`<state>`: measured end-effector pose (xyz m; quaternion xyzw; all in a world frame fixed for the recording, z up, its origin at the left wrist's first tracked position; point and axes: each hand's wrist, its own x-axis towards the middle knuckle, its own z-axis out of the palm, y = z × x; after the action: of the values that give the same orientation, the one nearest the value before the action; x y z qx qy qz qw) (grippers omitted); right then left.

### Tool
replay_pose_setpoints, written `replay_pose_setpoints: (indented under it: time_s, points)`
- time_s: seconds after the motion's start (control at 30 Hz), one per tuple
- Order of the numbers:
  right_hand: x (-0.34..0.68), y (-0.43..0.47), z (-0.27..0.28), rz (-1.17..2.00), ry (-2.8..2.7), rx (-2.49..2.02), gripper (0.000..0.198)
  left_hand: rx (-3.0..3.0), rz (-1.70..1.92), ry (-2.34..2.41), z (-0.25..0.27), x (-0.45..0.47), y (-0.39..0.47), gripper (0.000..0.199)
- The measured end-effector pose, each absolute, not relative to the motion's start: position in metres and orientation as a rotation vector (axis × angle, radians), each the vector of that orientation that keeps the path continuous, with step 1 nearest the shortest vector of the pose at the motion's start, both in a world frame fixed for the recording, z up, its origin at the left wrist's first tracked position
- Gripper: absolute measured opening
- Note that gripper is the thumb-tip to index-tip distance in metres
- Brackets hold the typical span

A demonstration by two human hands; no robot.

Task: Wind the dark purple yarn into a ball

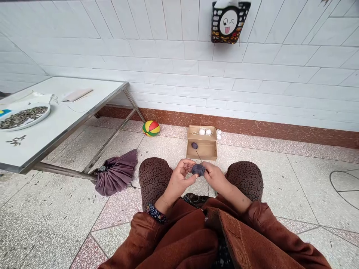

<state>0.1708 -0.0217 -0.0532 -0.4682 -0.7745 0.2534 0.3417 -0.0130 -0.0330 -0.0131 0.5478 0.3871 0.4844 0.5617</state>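
Grey yarn (198, 170), wound round, sits clamped between my left hand (179, 180) and right hand (217, 179). Before me, a cardboard box (206, 152) holds 1 smaller yarn ball (194, 145), its open lid (193, 129) 2 white balls (202, 131).

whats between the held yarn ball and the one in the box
Head view: a dark strand stretches from the held ball across the box's front edge to the other ball.

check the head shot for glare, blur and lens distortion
Head view: soft, fairly even light, no harsh glare on the wall; head view: wide-angle stretch seems to skew the table at the left edge; head view: the held yarn ball shows no obvious blur.
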Motion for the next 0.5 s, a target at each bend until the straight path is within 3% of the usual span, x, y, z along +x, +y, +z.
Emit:
replay_pose_setpoints:
  time_s: [0.27,0.5]
  points:
    - [0.168,-0.047,-0.04,0.629,-2.346,-0.881,0.025,1.305,1.231,1.195,-0.029,-0.016,-0.025,0.035]
    - [0.18,-0.039,-0.004,0.497,-2.218,-0.845,0.03,1.479,1.146,1.114,-0.029,-0.013,-0.028,0.029]
